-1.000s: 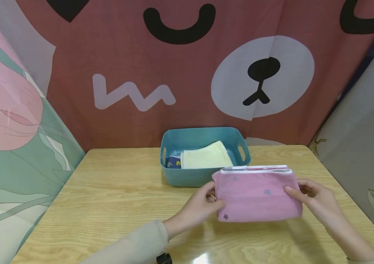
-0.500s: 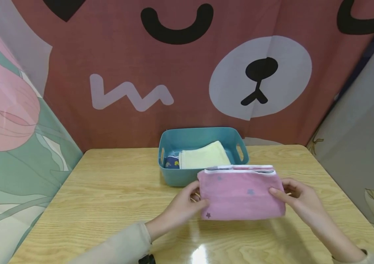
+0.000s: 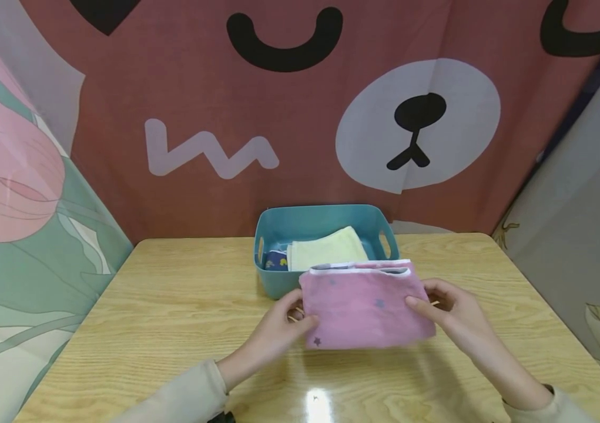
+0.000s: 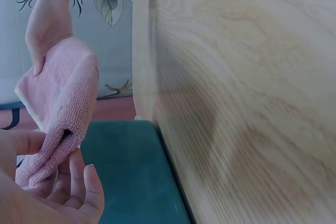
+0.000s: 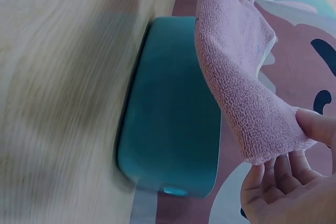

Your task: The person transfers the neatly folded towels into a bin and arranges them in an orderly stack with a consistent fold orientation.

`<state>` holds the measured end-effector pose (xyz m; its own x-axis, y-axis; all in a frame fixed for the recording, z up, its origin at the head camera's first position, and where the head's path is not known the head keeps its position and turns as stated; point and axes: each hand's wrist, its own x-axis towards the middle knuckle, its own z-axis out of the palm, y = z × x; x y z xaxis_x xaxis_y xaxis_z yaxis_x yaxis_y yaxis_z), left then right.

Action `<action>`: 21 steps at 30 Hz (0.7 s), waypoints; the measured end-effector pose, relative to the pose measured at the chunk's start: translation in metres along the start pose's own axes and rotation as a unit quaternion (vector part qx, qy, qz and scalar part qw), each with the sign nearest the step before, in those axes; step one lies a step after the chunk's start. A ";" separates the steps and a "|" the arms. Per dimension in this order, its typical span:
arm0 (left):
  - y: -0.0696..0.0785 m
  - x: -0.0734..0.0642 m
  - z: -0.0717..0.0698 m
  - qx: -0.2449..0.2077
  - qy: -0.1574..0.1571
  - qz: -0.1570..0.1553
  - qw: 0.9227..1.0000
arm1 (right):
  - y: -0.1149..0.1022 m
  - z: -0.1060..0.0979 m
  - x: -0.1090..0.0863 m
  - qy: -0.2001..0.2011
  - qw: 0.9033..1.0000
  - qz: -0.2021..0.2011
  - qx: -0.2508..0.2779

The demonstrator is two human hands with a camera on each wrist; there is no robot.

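Observation:
A folded pink towel (image 3: 363,311) with white edging and small stars is held up in front of the basket. My left hand (image 3: 278,326) pinches its left end, thumb on the near face and fingers behind. At the other end my right hand (image 3: 455,311) pinches the towel the same way. Both wrist views show the towel's looped underside (image 5: 226,77) raised above the table. The teal basket (image 3: 273,282) stands just beyond, its front right part hidden by the towel. Inside lie a pale yellow cloth (image 3: 326,249) and a dark blue patterned cloth (image 3: 277,260).
The wooden table (image 3: 173,294) reaches back to a hanging cloth (image 3: 199,200) printed with a bear face. More printed fabric (image 3: 9,264) hangs at the left, and a grey curtain (image 3: 575,223) at the right. The basket sits close to the back edge.
Both hands have carried the pink towel leftward and slightly up, so it now overlaps more of the basket's front. The grip at each end stays the same.

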<state>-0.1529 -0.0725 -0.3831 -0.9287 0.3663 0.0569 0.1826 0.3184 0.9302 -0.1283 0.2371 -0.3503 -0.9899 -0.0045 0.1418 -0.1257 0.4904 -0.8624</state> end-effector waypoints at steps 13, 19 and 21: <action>0.002 -0.003 -0.019 0.016 0.050 0.004 0.999 | -0.010 0.011 0.009 0.013 1.000 -0.005 0.007; 0.004 -0.002 -0.027 0.016 0.061 -0.002 0.998 | -0.011 0.013 0.014 0.017 1.000 -0.019 0.003; 0.005 -0.001 -0.029 0.014 0.069 -0.003 0.998 | -0.012 0.014 0.015 0.017 1.000 -0.020 0.001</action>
<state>-0.1601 -0.0970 -0.3675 -0.9650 0.2414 0.1028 0.1844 0.3449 0.9204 -0.1428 0.2194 -0.3446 -0.9813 0.0050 0.1924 -0.1654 0.4890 -0.8564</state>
